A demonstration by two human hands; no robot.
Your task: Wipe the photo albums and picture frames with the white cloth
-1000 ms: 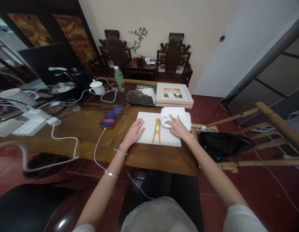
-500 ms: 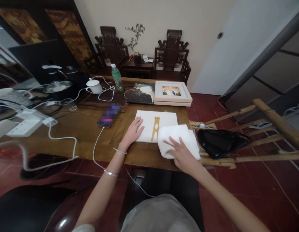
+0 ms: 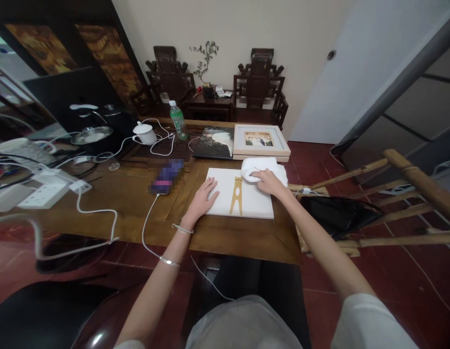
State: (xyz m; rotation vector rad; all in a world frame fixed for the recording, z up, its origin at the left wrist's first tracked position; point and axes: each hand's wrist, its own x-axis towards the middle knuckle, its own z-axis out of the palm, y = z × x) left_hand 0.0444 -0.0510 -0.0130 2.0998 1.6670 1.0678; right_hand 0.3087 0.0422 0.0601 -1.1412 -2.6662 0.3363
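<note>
A white canvas panel (image 3: 256,206) with a tan long-legged animal figure (image 3: 236,191) lies flat on the wooden table. My left hand (image 3: 204,198) rests on its left edge, fingers stretched out and holding nothing. At the panel's upper right corner, my right hand (image 3: 269,182) grips a folded white towel (image 3: 261,166). The towel covers that corner and reaches past the panel's right side. Part of my right fingers is hidden in the towel's folds.
Behind the panel lie framed pictures (image 3: 261,140) and a dark picture with a white bird (image 3: 214,143). A charging phone (image 3: 167,177), green bottle (image 3: 178,121), lidded cup (image 3: 145,133) and power strip (image 3: 46,194) stand leftward. A black bag (image 3: 335,215) sits right.
My right hand has moved the towel from the panel's lower right corner away to its upper right corner. My left hand stays on the left edge.
</note>
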